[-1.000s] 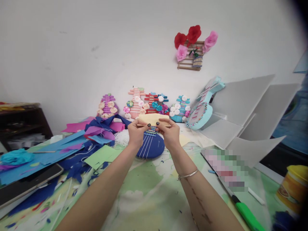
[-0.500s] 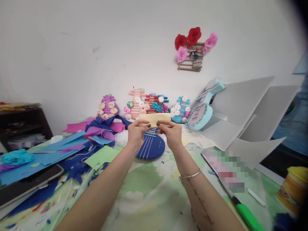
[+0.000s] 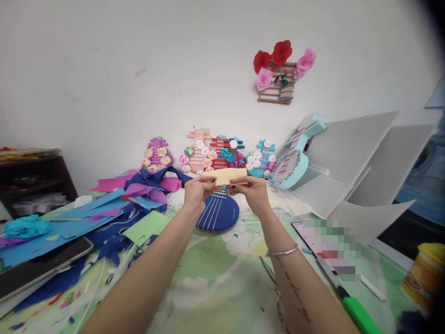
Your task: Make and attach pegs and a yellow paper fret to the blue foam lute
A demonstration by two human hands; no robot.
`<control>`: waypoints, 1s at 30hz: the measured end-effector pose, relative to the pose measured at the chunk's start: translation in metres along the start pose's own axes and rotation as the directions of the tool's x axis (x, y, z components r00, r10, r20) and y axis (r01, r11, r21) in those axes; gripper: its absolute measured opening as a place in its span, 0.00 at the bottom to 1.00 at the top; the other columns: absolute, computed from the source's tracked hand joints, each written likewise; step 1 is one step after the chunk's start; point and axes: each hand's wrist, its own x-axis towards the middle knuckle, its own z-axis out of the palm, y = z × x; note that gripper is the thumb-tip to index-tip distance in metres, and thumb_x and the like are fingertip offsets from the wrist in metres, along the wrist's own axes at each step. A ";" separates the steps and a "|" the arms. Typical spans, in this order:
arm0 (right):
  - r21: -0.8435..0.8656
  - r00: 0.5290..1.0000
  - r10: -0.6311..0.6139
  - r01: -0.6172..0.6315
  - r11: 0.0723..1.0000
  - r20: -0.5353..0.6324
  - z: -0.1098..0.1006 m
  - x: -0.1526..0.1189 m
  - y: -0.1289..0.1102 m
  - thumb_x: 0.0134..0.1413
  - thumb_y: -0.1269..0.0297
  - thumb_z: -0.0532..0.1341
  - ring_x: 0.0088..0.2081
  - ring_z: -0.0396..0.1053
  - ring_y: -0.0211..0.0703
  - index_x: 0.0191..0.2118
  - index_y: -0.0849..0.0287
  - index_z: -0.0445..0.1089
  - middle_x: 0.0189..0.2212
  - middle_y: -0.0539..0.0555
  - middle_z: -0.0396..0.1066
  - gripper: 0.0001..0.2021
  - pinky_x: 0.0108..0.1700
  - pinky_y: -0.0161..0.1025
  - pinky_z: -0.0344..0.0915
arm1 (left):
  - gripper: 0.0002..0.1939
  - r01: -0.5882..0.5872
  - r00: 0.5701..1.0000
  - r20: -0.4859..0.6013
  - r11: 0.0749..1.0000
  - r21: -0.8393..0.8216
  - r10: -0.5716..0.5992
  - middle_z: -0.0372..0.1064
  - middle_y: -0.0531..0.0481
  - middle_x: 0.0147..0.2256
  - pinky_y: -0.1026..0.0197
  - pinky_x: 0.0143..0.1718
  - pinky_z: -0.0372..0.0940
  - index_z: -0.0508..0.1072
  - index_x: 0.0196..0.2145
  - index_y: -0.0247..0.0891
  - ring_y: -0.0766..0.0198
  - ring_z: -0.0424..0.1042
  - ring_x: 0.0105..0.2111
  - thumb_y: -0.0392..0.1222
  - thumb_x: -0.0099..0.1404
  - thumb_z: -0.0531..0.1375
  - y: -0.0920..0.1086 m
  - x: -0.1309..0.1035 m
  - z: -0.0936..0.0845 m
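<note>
A small pale yellow piece of paper point(image 3: 231, 176) is stretched between both hands above the middle of the table. My left hand point(image 3: 199, 191) pinches its left end between thumb and fingers. At the other end, my right hand point(image 3: 253, 191) grips the lower right edge the same way. Just behind and below the hands lies a dark blue toy lute point(image 3: 220, 213) with white strings, its neck partly hidden by the paper. Scissors point(image 3: 269, 269) lie beside my right forearm, partly covered by it.
Paper and fabric scraps point(image 3: 69, 232) and a phone point(image 3: 45, 266) fill the left side. Several decorated lutes point(image 3: 198, 150) lean on the wall. On the right are grey boards point(image 3: 365, 153), a green-handled knife point(image 3: 359, 313) and a yellow-lidded tub point(image 3: 422, 273).
The yellow paper has tilted and narrowed in view, and my right hand has shifted slightly right and down. More of the scissors shows beside my right forearm.
</note>
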 end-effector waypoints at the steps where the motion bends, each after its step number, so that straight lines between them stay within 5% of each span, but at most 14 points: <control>1: 0.012 0.999 -0.018 0.018 1.000 -0.035 0.002 0.000 0.001 0.38 0.67 0.66 0.23 0.73 0.43 0.27 0.61 0.74 0.19 0.51 0.73 0.05 0.27 0.37 0.70 | 0.09 0.000 1.000 0.012 1.000 -0.010 0.000 0.70 0.49 0.16 0.64 0.20 0.65 0.73 0.23 0.32 0.61 0.71 0.17 0.26 0.39 0.62 0.001 0.000 0.000; 6: 0.049 0.981 -0.091 0.101 0.994 -0.171 0.004 0.003 0.006 0.39 0.69 0.64 0.22 0.72 0.42 0.26 0.60 0.73 0.19 0.50 0.73 0.03 0.26 0.37 0.69 | 0.10 -0.052 0.979 0.195 0.998 -0.026 0.056 0.72 0.47 0.19 0.64 0.25 0.66 0.73 0.25 0.31 0.60 0.73 0.21 0.31 0.41 0.66 0.004 -0.003 0.000; 11: 0.009 0.975 -0.110 0.114 0.993 -0.192 0.000 0.005 0.009 0.41 0.68 0.64 0.21 0.71 0.41 0.27 0.61 0.72 0.17 0.50 0.72 0.03 0.25 0.36 0.68 | 0.11 -0.250 0.915 0.330 0.968 0.020 0.230 0.73 0.48 0.21 0.63 0.28 0.67 0.74 0.26 0.32 0.62 0.74 0.23 0.35 0.42 0.68 -0.002 0.003 -0.004; 18: 0.034 0.984 -0.050 0.057 0.998 -0.173 0.000 0.003 0.011 0.41 0.66 0.64 0.20 0.71 0.41 0.26 0.61 0.70 0.17 0.50 0.72 0.05 0.25 0.36 0.69 | 0.05 -0.484 0.843 0.365 0.852 0.199 0.394 0.73 0.51 0.20 0.62 0.28 0.67 0.74 0.25 0.34 0.63 0.73 0.23 0.33 0.46 0.64 -0.005 0.008 -0.013; 30: 0.042 0.987 -0.039 0.047 0.998 -0.158 0.002 0.002 0.019 0.40 0.63 0.66 0.28 0.74 0.46 0.26 0.61 0.69 0.21 0.52 0.74 0.08 0.34 0.42 0.72 | 0.06 -0.469 0.868 0.304 0.849 0.241 0.393 0.72 0.51 0.20 0.66 0.24 0.64 0.74 0.24 0.33 0.65 0.72 0.22 0.35 0.43 0.65 -0.007 0.017 -0.018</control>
